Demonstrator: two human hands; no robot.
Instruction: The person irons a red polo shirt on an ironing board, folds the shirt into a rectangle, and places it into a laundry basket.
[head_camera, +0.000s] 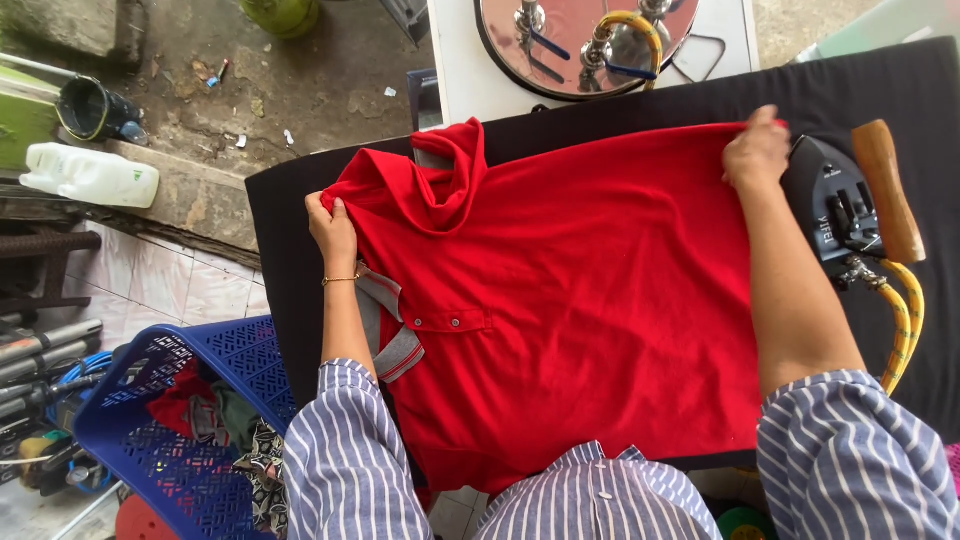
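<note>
shirt: red polo shirt (590, 300) spread flat on black ironing board (280, 270), covering most of board's middle
axis: long axis across frame, collar end at left, hem end at right
collar: grey collar with red stripe (390, 325) lying at lower left, near left forearm; button placket (450, 322) just right of it
sleeve: one sleeve folded up at top left, bunched near far board edge
left hand: (333, 232) closed on shirt's left edge at shoulder area, fingers curled over cloth, thin bracelet on wrist
right hand: (757, 152) at top right corner of shirt, fingers bent and gripping hem edge, back of hand up
spacing: hands well apart, shirt stretched between them
iron: black steam iron with wooden handle (850, 205) resting on board just beside right hand, touching or nearly touching wrist, cannot tell which
hose: yellow braided hose (905, 320) running from iron down along right board edge
basket: blue plastic basket (180, 420) lower left beside board, mixed clothes inside
boiler: round metal vessel with valves (585, 40) beyond far board edge
floor: white plastic jug (90, 175) and dark bucket (88, 108) at upper left on concrete
</note>
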